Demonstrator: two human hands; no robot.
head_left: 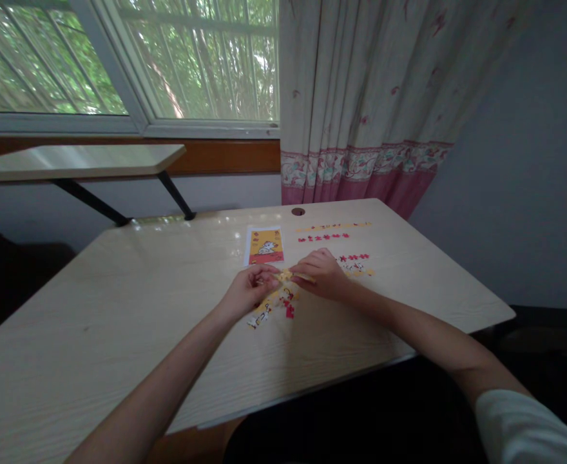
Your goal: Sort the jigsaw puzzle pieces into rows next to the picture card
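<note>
My left hand (246, 291) and my right hand (319, 273) meet over the middle of a pale wooden table (119, 309). Both are closed in a pinch on a small yellow jigsaw piece (285, 276) held between them. Just below the hands lies a partly joined strip of yellow, white and red puzzle pieces (274, 305). A small orange picture card with a white cartoon animal (265, 246) lies just beyond the hands.
Rows of loose red and yellow puzzle pieces (334, 232) lie on the far right of the table. A cable hole (297, 211) is at the back edge. A window, a shelf on black brackets (78, 161) and a pink-hemmed curtain (361, 96) stand behind.
</note>
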